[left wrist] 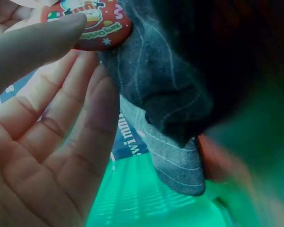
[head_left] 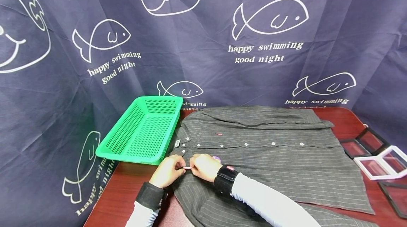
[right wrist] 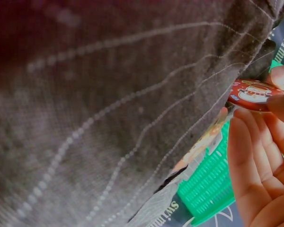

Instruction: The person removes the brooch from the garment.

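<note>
A red round pin badge (left wrist: 97, 23) with a cartoon print lies against the grey pinstriped shirt (head_left: 270, 170). From the head it appears only as a thin pale edge between both hands. My left hand (head_left: 167, 172) pinches the badge, its thumb (left wrist: 42, 45) across the printed face in the left wrist view. My right hand (head_left: 205, 167) is at the badge's other side, fingers bent around its edge and the cloth. In the right wrist view the badge (right wrist: 255, 94) shows fingertips against it. The pin behind it is hidden.
A green plastic basket (head_left: 149, 131) stands left of the collar. A purple round badge (head_left: 217, 159) shows beside my right hand, and a small red piece (head_left: 219, 134) sits higher on the shirt. Black and white frames (head_left: 383, 165) lie on the red table's (head_left: 108, 191) right side.
</note>
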The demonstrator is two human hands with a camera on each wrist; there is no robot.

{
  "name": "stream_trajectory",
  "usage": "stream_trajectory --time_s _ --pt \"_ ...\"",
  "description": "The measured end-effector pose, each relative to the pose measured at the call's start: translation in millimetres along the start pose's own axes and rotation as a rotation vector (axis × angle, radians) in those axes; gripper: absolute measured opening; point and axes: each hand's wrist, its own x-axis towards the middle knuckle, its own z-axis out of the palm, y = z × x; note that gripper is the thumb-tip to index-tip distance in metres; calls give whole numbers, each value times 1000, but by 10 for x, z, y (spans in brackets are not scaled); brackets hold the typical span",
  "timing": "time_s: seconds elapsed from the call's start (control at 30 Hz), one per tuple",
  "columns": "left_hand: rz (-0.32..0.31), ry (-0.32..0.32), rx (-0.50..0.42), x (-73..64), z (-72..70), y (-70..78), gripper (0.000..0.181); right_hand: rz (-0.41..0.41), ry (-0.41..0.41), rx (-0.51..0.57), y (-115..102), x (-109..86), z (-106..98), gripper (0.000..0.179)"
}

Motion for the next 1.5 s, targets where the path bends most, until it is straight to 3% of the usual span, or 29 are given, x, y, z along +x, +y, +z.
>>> stream_trajectory --time_s 0.2,0.6,0.9,1.27,1.5 --pt "-20 -2 14 3 -3 -2 19 20 10 19 8 1 -2 13" --pt "12 49 68 5 13 -29 16 42 39 82 35 -3 -6 12" --pt "40 70 106 0 -6 10 11 168 -38 223 27 19 -59 8" --pt "77 84 100 15 17 9 12 244 -72 302 72 40 -18 4" --pt "28 77 96 26 42 15 11 318 -93 351 82 52 -14 4"
